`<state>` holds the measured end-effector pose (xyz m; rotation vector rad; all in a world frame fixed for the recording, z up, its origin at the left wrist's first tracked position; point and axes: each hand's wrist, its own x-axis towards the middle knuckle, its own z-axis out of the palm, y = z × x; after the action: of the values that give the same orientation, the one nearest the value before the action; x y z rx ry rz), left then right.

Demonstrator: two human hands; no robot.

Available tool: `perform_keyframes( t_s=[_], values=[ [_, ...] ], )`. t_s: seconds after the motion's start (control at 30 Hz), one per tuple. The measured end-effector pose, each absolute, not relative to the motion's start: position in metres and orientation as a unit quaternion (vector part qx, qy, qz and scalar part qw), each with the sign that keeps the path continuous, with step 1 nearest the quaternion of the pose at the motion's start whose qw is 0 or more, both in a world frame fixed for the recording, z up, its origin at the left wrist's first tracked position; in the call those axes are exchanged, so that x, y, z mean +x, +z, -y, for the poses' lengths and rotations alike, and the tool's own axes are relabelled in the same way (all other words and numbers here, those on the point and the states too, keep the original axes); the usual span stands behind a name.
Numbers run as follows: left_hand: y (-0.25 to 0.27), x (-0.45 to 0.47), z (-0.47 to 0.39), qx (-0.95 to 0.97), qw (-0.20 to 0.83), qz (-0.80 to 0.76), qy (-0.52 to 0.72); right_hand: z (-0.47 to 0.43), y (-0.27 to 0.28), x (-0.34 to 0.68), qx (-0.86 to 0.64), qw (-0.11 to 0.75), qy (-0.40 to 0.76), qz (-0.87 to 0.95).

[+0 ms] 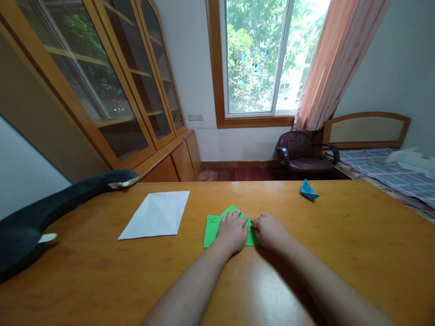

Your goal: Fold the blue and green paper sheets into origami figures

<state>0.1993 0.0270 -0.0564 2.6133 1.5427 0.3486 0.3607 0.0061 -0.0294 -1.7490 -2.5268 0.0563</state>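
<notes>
A partly folded sheet of green paper (211, 230) lies on the table in front of me, with a pointed peak at its far edge. My left hand (234, 230) rests palm down across its middle, fingers stretched out and pressing it flat. At the paper's right side, my right hand (270, 231) is closed, its thumb and index finger on the edge. Both hands cover much of the green paper, so its full fold pattern is hidden.
The wooden table (102, 280) carries a creased white sheet (159, 215) at left and a blue folded paper boat (308, 191) at far right. A dark plush toy (30, 213) lies along the left edge. Beyond stand a chair (301, 151) and a glass-door cabinet (136, 72).
</notes>
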Motion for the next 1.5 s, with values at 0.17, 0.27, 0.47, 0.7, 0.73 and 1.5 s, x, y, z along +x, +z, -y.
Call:
perform_keyframes(
  t_s=[0.17, 0.27, 0.47, 0.7, 0.73, 1.5],
  values=[
    [-0.055, 0.2, -0.027, 0.854, 0.053, -0.505, 0.111, 0.002, -0.021, 0.364, -0.588, -0.013, 0.009, 0.809],
    [-0.054, 0.199, -0.027, 0.855, 0.056, -0.504, 0.109, 0.005, -0.015, 0.365, -0.609, -0.03, 0.012, 0.793],
    [-0.055, 0.199, -0.027, 0.854, 0.051, -0.504, 0.115, 0.005, -0.01, 0.371, -0.653, -0.03, 0.028, 0.756],
    [-0.055, 0.2, -0.027, 0.856, 0.05, -0.502, 0.114, -0.006, -0.022, 0.377, -0.656, 0.067, 0.028, 0.751],
    [-0.054, 0.199, -0.028, 0.858, 0.049, -0.498, 0.116, -0.008, -0.024, 0.376, -0.65, 0.073, 0.032, 0.756],
    [-0.049, 0.207, -0.02, 0.865, 0.02, -0.491, 0.101, -0.011, -0.041, 0.351, -0.695, 0.084, 0.014, 0.714]
  ],
)
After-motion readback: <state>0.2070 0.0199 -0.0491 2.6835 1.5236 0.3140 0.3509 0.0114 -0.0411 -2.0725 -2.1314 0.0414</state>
